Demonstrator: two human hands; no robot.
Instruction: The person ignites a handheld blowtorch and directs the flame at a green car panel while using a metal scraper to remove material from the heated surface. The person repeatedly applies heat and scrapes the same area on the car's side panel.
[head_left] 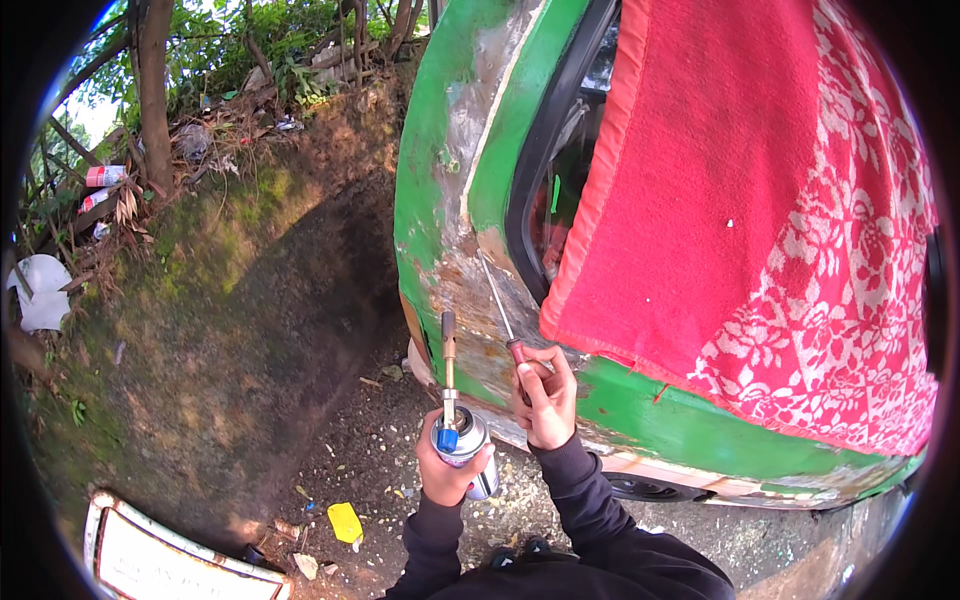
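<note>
- One green vehicle body (640,405), scraped and rusty in patches, brown and grey filler showing; black window surround (517,215) on the near corner
- Earth bank (240,300) to the left, mossy and partly shaded; trees and litter along its top
- Red cloth (710,200) draped over the vehicle, covering much of the window; pale floral pattern toward its right side
- White panel (180,555) with rusty rim, low at left, beside the bank's foot
- Gas torch (449,375); brass-coloured tube and dark nozzle pointing up the view, in front of the worn corner; blue knob (447,440) at the base, canister (485,485) beneath
- Screwdriver (497,302), slim metal shaft, reddish handle; tip at the bare patch below the window corner; contact cannot be told
- Left hand (440,480) wrapped round the canister, grip closed; dark sleeve behind
- Right hand (550,405) close by, fingers and thumb pinched firmly on the screwdriver handle
- Yellow scrap (345,523) on the littered ground, left of the left forearm
</note>
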